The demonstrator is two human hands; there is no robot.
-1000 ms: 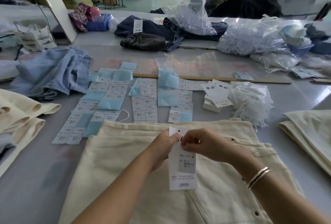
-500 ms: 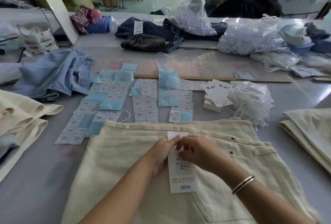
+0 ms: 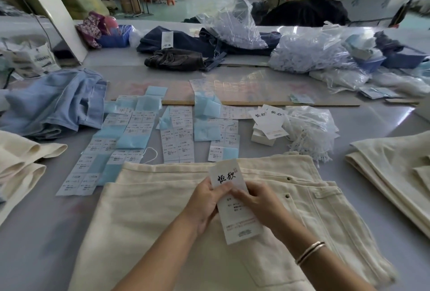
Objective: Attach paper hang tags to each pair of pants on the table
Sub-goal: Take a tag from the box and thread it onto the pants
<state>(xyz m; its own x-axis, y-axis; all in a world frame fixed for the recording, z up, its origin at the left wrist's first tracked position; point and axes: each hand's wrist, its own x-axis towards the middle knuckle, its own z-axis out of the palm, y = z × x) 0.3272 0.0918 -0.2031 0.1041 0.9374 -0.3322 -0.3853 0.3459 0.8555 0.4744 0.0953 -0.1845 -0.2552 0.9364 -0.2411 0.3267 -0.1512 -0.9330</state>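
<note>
Both hands together at lower centre of frame, each pinching the hang tags (image 3: 235,200). Left hand (image 3: 204,200) holds the left edge, right hand (image 3: 258,200) the right edge near the top. There look to be two cards, one with brush lettering over a longer printed one; long axis runs top to bottom, tilted slightly right. The tags sit directly over the cream pants (image 3: 162,216), whose waistband runs across just above the hands. My read: the waistband is the attach point, both hands equally near. No string visible.
</note>
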